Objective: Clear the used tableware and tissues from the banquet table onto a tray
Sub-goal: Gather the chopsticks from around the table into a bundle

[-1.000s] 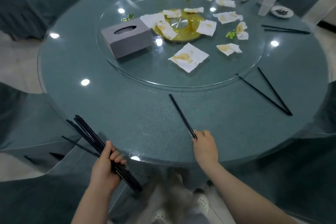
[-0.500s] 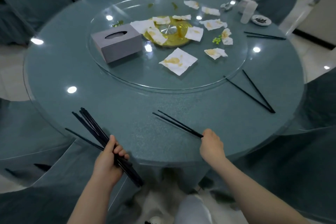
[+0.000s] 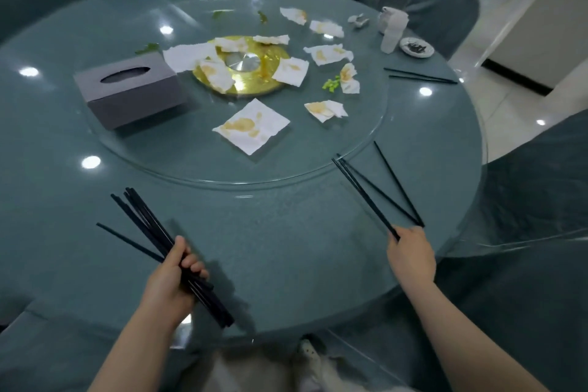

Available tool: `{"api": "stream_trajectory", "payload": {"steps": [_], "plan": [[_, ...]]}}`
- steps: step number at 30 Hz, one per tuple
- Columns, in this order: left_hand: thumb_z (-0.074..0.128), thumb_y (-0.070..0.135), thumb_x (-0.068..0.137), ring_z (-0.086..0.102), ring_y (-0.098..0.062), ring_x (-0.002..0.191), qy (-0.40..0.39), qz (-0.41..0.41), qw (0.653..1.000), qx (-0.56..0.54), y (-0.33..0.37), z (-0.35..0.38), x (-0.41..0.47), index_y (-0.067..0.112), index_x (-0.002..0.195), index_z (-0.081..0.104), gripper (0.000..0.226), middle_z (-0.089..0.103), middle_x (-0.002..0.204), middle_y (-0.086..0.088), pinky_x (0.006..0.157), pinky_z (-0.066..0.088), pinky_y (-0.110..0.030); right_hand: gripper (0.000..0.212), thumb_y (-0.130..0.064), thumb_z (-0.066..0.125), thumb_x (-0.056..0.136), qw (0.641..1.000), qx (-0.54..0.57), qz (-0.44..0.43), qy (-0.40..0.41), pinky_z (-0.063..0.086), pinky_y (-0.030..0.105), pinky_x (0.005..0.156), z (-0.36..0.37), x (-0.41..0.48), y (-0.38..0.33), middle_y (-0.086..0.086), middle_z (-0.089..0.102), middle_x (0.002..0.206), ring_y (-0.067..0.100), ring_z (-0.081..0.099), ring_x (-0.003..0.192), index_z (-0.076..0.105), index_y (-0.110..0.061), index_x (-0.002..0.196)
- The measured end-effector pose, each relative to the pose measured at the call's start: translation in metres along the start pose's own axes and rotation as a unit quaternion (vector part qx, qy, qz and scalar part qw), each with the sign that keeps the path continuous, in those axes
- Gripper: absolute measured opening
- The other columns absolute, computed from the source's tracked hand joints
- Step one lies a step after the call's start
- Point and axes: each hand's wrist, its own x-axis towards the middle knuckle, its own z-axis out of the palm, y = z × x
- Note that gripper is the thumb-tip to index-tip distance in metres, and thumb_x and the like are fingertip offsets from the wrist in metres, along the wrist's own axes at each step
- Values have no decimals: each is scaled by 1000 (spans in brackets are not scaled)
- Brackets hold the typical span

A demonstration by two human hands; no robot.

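Note:
My left hand (image 3: 173,277) grips a bundle of several black chopsticks (image 3: 143,219) over the near left of the round teal table (image 3: 280,248). My right hand (image 3: 410,251) holds a pair of black chopsticks (image 3: 362,194) by their near ends, right beside another pair (image 3: 397,183) that lies in a V on the table. A third pair (image 3: 420,76) lies at the far right. Several stained tissues (image 3: 251,126) are scattered on the glass turntable (image 3: 191,165). A white cup (image 3: 393,32), a small dish (image 3: 416,48) and a spoon (image 3: 359,22) stand far right.
A grey tissue box (image 3: 130,89) sits on the turntable's left, next to a gold centre disc (image 3: 251,73). Green food scraps (image 3: 331,84) lie among the tissues. Teal-covered chairs (image 3: 442,6) ring the table. No tray is in view.
My right hand lifted the pair of chopsticks from the near middle and carried them right, up to the V-shaped pair. The view shifted right. My left hand kept its bundle.

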Motion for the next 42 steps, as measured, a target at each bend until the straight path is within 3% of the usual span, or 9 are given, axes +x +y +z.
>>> {"api": "stream_trajectory", "payload": {"steps": [4,7,14,20,26,31,33,38,42], "plan": [[54,43,93,38,-5,39,16,7,1000,11,-13,37,12,23,69,44,33,35,46,11,50,37,-17,36,-16,44,100,999,-1,39,-35,44,32,64,-8,52,32,11,46,122,22,55,70,53,-11,134],[53,43,93,37,-5,39,29,10,1000,7,-19,59,19,23,68,44,33,34,46,11,49,36,-17,27,-18,46,99,999,2,33,-41,48,35,72,-7,84,41,13,45,117,22,49,74,57,-6,121],[52,41,95,37,-5,38,58,29,998,0,-40,89,25,23,67,43,34,34,46,10,58,30,-21,66,-54,55,90,994,-32,4,-102,52,38,80,5,124,40,10,38,130,27,51,109,43,-10,137],[53,41,94,38,-5,38,60,27,998,3,-54,98,32,24,66,45,34,35,47,11,56,32,-20,31,-30,57,95,997,-6,-73,-3,44,36,83,9,121,56,9,59,113,26,50,105,64,-11,118],[54,43,93,39,-5,39,39,19,999,24,-64,103,38,24,64,46,35,35,47,11,56,33,-22,25,-29,40,102,989,-105,-83,-59,41,33,88,5,114,58,8,55,118,24,48,111,52,-11,115],[54,43,93,40,-6,39,32,15,999,20,-68,103,28,24,64,45,35,36,48,10,58,33,-23,23,-9,41,95,977,-169,-68,-112,42,30,92,1,89,53,10,50,122,24,46,114,45,-8,117],[52,43,94,40,-6,38,29,17,999,18,-69,101,22,23,66,44,35,36,46,10,59,31,-23,21,-7,40,94,977,-162,-58,-123,44,30,88,-1,74,53,9,52,119,23,49,110,44,-9,115],[51,41,95,40,-6,37,8,12,1000,17,-64,88,2,24,67,43,34,37,45,10,60,31,-22,16,-8,42,96,982,-127,-49,-128,37,26,51,-11,30,63,-3,49,78,12,48,63,35,-11,110],[52,41,95,41,-7,39,-25,2,999,31,-59,71,-19,23,67,44,34,38,47,9,59,32,-22,11,-7,41,95,986,-100,-34,-132,34,25,46,-20,-17,63,-3,46,71,11,46,59,39,-12,105]]}}
